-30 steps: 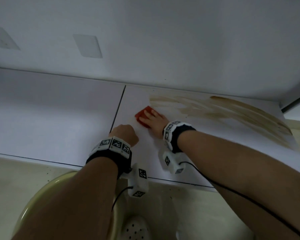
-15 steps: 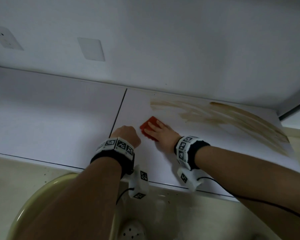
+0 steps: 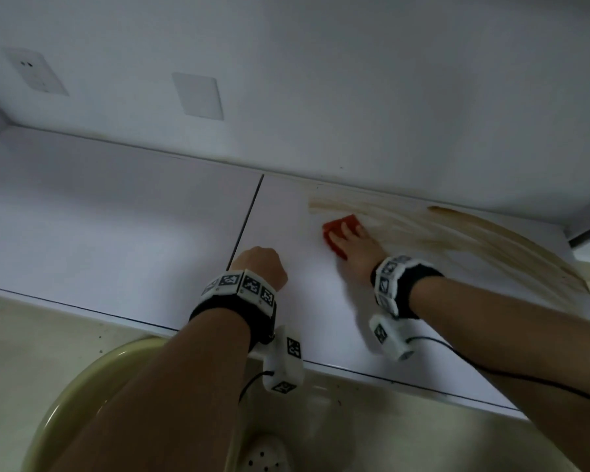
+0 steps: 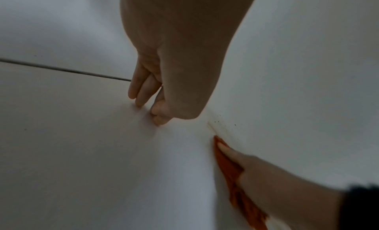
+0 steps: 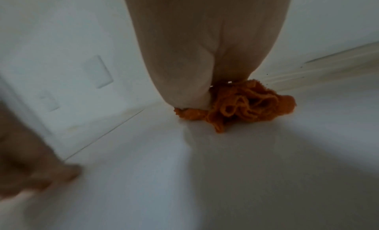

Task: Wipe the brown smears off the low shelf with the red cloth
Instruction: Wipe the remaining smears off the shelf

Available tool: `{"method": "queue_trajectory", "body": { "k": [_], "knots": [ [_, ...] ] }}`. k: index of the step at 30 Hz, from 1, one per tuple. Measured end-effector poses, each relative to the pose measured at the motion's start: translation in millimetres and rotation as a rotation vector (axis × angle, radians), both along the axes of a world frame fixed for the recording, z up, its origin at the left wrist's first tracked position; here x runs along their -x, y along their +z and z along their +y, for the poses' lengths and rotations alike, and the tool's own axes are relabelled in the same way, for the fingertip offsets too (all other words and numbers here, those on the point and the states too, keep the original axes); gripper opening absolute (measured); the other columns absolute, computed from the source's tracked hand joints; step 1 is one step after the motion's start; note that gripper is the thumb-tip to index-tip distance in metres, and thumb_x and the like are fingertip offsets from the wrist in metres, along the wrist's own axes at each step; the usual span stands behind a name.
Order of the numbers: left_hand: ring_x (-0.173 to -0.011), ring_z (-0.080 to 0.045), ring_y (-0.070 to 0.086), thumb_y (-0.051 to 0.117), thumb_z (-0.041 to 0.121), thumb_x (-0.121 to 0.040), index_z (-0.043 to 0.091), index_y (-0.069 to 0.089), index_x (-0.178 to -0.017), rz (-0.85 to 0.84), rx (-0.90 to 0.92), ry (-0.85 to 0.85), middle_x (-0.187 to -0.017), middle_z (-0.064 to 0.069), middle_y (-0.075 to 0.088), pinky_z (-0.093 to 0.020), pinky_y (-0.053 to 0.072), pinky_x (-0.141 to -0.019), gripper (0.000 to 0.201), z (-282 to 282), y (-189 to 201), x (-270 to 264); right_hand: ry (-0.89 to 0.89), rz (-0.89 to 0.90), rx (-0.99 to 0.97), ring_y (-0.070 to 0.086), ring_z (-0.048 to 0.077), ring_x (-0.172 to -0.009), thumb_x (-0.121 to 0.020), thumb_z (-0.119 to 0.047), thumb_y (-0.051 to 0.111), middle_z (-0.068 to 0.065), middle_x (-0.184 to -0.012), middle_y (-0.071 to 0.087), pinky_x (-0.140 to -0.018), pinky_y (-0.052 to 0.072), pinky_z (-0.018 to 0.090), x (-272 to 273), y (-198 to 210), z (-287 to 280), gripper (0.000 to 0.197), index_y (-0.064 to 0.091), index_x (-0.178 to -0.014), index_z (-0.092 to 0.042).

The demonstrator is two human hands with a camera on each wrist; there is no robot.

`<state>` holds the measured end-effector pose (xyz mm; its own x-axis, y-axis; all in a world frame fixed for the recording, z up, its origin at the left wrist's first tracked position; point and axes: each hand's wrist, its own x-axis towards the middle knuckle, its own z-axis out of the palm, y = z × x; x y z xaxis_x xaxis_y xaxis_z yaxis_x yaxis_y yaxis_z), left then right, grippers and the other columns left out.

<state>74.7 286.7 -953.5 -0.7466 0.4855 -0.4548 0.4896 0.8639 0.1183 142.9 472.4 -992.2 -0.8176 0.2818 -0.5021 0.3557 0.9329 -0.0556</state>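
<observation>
The red cloth (image 3: 336, 228) lies bunched on the white low shelf (image 3: 116, 226), at the left end of the brown smears (image 3: 474, 229). My right hand (image 3: 348, 235) presses it down with straight fingers; the right wrist view shows the cloth (image 5: 246, 103) crumpled under that hand (image 5: 194, 71). The smears run right in long streaks toward the shelf's far right corner. My left hand (image 3: 259, 267) rests as a fist on the shelf beside the panel seam and holds nothing. In the left wrist view its curled fingertips (image 4: 139, 102) touch the surface, with the cloth (image 4: 227, 165) to the right.
A dark seam (image 3: 249, 216) splits the shelf into two panels. The white wall behind carries a blank plate (image 3: 198, 97) and a socket (image 3: 34, 73). Below the shelf's front edge stand a yellow-green basin (image 3: 82, 396) and a white perforated object (image 3: 266, 458).
My right hand has slid the cloth away from me and to the right, up to the left end of the smears. The left fist has stayed in place.
</observation>
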Motion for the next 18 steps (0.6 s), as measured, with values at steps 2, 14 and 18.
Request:
{"method": "queue_trajectory", "body": {
  "k": [2, 14, 18],
  "knots": [
    [-0.105, -0.030, 0.062, 0.043, 0.014, -0.091, 0.002, 0.065, -0.103, 0.003, 0.003, -0.019, -0.112, -0.015, 0.065, -0.031, 0.049, -0.086, 0.029, -2, -1, 2, 0.107, 0.048, 0.031, 0.001, 0.034, -0.147, -0.095, -0.020, 0.041, 0.006, -0.160, -0.002, -0.120, 0.009, 0.044, -8, -4, -19, 0.068, 0.005, -0.152, -0.028],
    [-0.104, -0.029, 0.062, 0.042, 0.015, -0.090, 0.003, 0.064, -0.104, -0.005, 0.003, -0.056, -0.112, -0.014, 0.065, -0.031, 0.049, -0.084, 0.029, -4, -4, 7, 0.165, -0.024, 0.035, -0.008, 0.025, -0.148, -0.099, -0.016, 0.038, 0.001, -0.160, -0.012, -0.116, 0.008, 0.050, 57, 7, -38, 0.065, 0.003, -0.151, -0.035],
    [-0.103, -0.028, 0.062, 0.044, 0.016, -0.089, 0.003, 0.064, -0.104, -0.009, -0.001, -0.040, -0.112, -0.012, 0.064, -0.029, 0.049, -0.082, 0.028, -2, -4, 6, 0.076, -0.019, 0.000, -0.001, 0.031, -0.147, -0.098, -0.025, 0.044, 0.001, -0.160, -0.007, -0.116, 0.011, 0.051, 40, 9, -15, 0.065, 0.008, -0.150, -0.040]
  ]
}}
